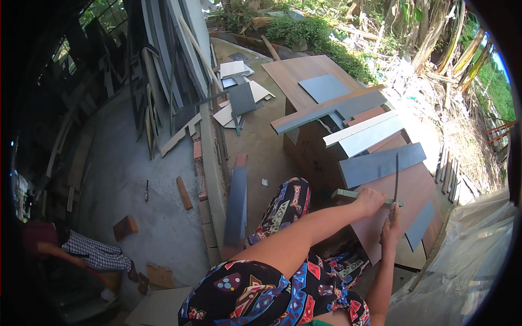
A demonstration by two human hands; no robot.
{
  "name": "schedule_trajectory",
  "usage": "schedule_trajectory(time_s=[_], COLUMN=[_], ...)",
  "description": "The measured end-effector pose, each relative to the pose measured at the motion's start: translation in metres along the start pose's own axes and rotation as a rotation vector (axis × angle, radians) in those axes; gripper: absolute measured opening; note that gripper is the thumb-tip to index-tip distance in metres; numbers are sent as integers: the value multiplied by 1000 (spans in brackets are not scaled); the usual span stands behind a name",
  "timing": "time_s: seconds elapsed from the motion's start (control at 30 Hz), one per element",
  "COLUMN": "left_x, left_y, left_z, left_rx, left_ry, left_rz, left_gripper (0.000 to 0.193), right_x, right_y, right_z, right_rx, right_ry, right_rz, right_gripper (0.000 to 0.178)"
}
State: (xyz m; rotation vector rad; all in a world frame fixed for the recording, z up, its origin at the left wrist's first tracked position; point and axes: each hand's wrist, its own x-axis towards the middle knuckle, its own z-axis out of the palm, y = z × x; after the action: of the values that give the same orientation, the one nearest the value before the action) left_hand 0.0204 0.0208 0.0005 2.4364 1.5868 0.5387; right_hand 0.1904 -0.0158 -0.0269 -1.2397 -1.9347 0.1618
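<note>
My left hand [371,201] is closed round a narrow pale-green strip [346,194], whose ends stick out on both sides of the fist. The strip is above a brown board [375,223] on the work surface. Just to the right, my right hand [390,231] grips a long, thin, dark blade-like tool [396,176] by its lower end; the blade points away from me and crosses the strip's right end. Whether it is a knife, a saw or a file is too small to tell. Beyond my hands lies a dark grey panel [383,163].
More cut panels [326,111] overlap farther back. A long grey board [235,206] lies left of my knee. Offcuts [242,100] are piled by the low ledge, and tall boards [174,54] lean behind. Another person [92,250] is at the lower left. Translucent sheeting [467,261] hangs right.
</note>
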Motion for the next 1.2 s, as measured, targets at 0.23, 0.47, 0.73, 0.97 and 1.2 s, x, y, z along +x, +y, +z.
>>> schedule_trajectory(time_s=[0.23, 0.47, 0.73, 0.97, 1.2], left_x=[5, 2, -2, 2, 3], left_y=[2, 1, -3, -1, 1], left_z=[10, -2, -2, -5, -2], left_rx=[-13, -34, -26, -33, -47], left_ry=[-1, -14, -23, -21, -31], left_rz=[-68, -17, -17, -18, -15], left_gripper=[30, 30, 23, 22, 22], right_x=[-64, -118, 15, -31, -125], right_y=[-30, -57, -65, -22, -78], right_z=[-39, -58, -37, -28, -67], right_rx=[239, 299, 156, 179, 141], right_ry=[-217, -162, -369, -222, -147], right_rz=[336, 450, 793, 454, 419], right_gripper=[61, 62, 59, 55, 54])
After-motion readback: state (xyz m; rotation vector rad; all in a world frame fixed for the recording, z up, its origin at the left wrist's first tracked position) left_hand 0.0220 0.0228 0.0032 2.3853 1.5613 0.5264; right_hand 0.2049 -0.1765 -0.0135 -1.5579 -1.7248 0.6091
